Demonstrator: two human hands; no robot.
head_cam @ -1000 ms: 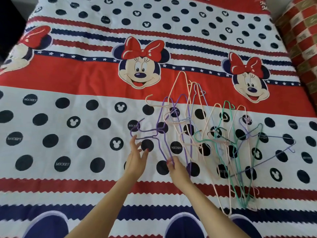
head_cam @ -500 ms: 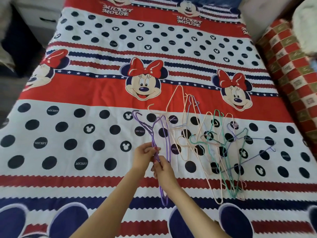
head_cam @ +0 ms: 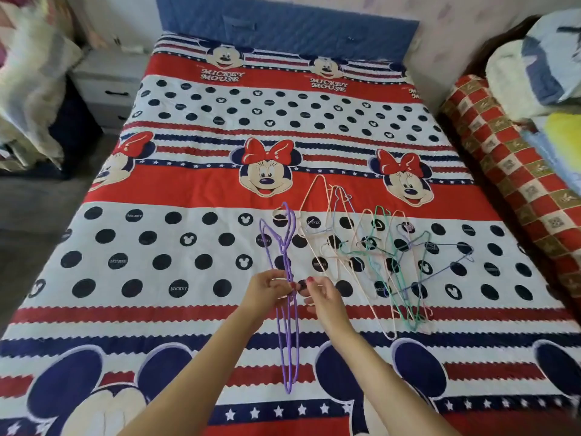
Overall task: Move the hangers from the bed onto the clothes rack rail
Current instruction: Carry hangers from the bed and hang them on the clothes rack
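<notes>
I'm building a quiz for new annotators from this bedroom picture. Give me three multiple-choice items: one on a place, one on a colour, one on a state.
1. Where does the tangled pile of thin pastel wire hangers lie?
A. on the floor
B. on the patterned bedspread, on the person's right
C. on a rail

2. What colour are the thin wire hangers being lifted?
A. purple
B. green
C. pink

3. How is the left hand?
A. flat on the bed
B. empty and open
C. gripping the hangers

Key: 1 B, the pile rests on the bedspread beyond the right hand; 2 A, the lifted wires are purple; 3 C, its fingers curl round them.
</notes>
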